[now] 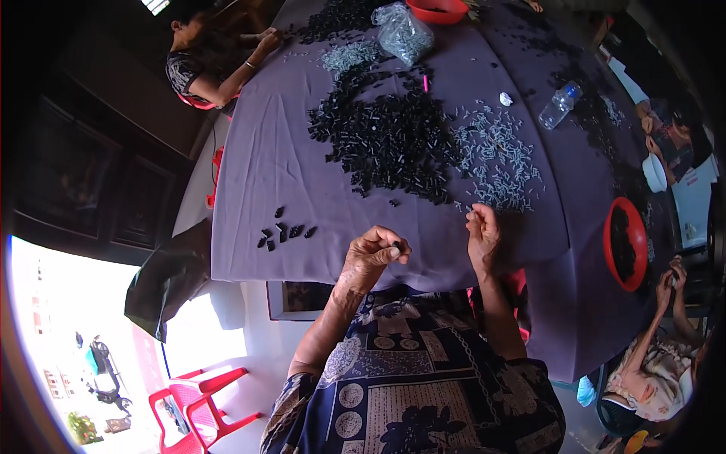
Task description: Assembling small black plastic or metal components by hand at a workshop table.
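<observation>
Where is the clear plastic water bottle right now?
In the head view, the plastic water bottle lies on its side on the purple tablecloth, far right, beyond the pale pin scatter.

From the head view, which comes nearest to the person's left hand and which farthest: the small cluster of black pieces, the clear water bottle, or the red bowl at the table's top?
1. small cluster of black pieces, left of the left hand.
2. clear water bottle, upper right.
3. red bowl, far table edge.
</observation>
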